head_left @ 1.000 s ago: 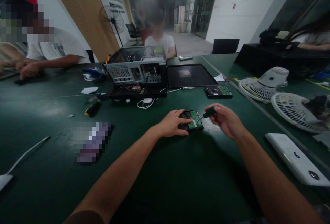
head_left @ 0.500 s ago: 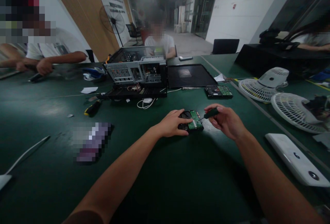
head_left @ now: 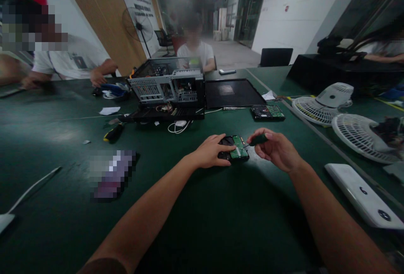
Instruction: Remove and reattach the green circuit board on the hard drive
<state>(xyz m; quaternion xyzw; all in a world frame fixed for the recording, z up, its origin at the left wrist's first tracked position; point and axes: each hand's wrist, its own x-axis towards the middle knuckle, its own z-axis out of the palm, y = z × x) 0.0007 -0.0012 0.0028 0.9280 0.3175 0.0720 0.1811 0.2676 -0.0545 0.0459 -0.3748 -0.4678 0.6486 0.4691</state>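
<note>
A hard drive point(head_left: 239, 153) lies flat on the green table, its green circuit board facing up. My left hand point(head_left: 212, 151) grips it from the left, with fingers over its top and thumb along the near edge. In my right hand point(head_left: 277, 150) is a screwdriver point(head_left: 259, 139) with a dark green handle, held between thumb and fingers. The screwdriver is tilted, and its thin tip meets the right part of the circuit board. Whether the tip sits in a screw is too small to tell.
Beyond stand an opened computer case point(head_left: 167, 89) and its black side panel point(head_left: 233, 93). A second hard drive point(head_left: 267, 113) lies behind my right hand. White fan parts point(head_left: 334, 97) and a white numbered device point(head_left: 362, 194) are right; a yellow-black screwdriver point(head_left: 113, 132) is left. Co-workers sit around.
My right hand and its screwdriver handle have shifted and turned slightly, the tip staying on the board. My left hand stays put. A co-worker at the left has reached toward the blue item.
</note>
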